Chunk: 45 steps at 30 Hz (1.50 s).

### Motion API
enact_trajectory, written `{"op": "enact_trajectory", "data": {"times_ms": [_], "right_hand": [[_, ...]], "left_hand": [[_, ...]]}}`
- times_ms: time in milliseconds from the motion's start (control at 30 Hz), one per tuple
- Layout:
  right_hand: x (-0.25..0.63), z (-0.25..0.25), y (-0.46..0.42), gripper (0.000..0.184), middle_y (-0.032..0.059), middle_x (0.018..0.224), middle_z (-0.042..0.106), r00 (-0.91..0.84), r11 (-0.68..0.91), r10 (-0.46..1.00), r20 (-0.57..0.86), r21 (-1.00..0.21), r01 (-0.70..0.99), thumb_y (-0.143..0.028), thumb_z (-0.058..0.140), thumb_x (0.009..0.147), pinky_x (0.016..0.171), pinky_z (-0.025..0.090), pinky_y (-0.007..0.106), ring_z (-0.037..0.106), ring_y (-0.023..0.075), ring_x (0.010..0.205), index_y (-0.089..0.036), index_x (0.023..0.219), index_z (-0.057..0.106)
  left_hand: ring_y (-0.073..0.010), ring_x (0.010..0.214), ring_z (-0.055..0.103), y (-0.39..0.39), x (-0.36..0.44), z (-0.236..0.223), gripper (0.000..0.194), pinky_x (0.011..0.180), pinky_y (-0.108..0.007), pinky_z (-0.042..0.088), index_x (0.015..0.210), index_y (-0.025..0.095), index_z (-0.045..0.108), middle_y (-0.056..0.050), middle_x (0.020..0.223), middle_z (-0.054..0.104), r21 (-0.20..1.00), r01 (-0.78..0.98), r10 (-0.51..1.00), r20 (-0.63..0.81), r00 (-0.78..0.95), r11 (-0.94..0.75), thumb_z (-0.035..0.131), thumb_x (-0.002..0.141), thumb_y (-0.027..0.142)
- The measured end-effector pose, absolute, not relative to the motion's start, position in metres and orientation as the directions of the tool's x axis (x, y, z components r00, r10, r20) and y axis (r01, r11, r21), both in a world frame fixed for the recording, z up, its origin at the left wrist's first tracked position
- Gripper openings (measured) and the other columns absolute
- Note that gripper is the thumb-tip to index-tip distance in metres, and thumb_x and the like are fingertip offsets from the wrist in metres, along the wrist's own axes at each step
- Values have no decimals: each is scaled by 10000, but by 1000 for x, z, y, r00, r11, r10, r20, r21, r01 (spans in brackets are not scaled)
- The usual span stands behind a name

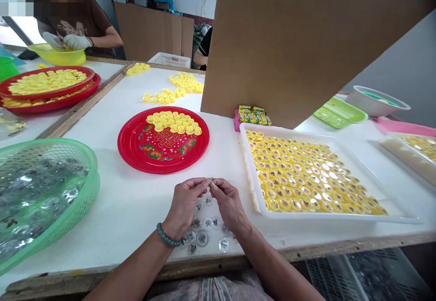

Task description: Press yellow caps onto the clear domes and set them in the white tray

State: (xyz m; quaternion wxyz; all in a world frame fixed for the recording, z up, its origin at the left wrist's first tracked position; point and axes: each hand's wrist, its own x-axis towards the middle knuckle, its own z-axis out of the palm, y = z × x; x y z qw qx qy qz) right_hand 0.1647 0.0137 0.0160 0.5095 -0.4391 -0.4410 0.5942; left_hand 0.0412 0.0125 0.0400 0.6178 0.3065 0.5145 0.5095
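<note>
White tabletop [116,210] bears clear discs [202,238], cardboard panel [279,42] rising beyond.

Left hand [184,203], right hand [230,201]: fingertips [207,182] together

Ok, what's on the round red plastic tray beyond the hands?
Small, round yellow pieces cluster toward the far side of the tray; a printed floral pattern shows nearer. The tray's surface beneath the pieces is covered, so any print there can't be seen.
</note>
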Motion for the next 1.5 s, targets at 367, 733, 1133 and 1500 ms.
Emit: {"op": "enact_trajectory", "data": {"times_ms": [367, 733, 1133, 1500], "right_hand": [[174, 20, 15, 77, -19, 720, 556, -177, -86, 983, -42, -964, -252, -274, 642, 795, 653, 381, 223, 478, 107, 693, -198, 809, 638], [193, 48, 20, 132, 14, 799, 561, -360, 322, 908, 215, -907, 271, -226, 477, 903, 705, 405, 254, 507, 129, 745, -187, 850, 592], [198, 60, 22, 139, -4, 784, 624, -361, 319, 918, 165, -848, 423, -134, 480, 879, 674, 461, 233, 582, 120, 727, -199, 912, 597], [185, 41, 32, 326, 83, 973, 611, -304, 598, 791, 530, -567, 567, -194, 558, 859, 763, 524, 326, 596, 186, 898, -209, 1185, 536]], "left_hand": [[-149, 652, 610, 13, 33, 51, 191, 619, -232, 488, 768, 164, 701, -16, 685, 680, 989, -24, 989, -149, -25, 148, 682, 725, 349], [-135, 799, 621, 9, 25, 53, 121, 734, -217, 484, 904, 229, 695, -2, 879, 693, 956, 226, 983, 179, 44, -184, 621, 810, 250], [-112, 635, 561, 10, 26, 60, 123, 604, -203, 436, 772, 195, 669, 16, 696, 653, 971, 237, 999, -33, 16, 28, 640, 781, 314], [-118, 649, 536, 37, 37, 57, 210, 640, -219, 410, 672, 130, 619, -21, 659, 627, 947, -212, 970, -231, 77, 242, 692, 701, 325]]}}
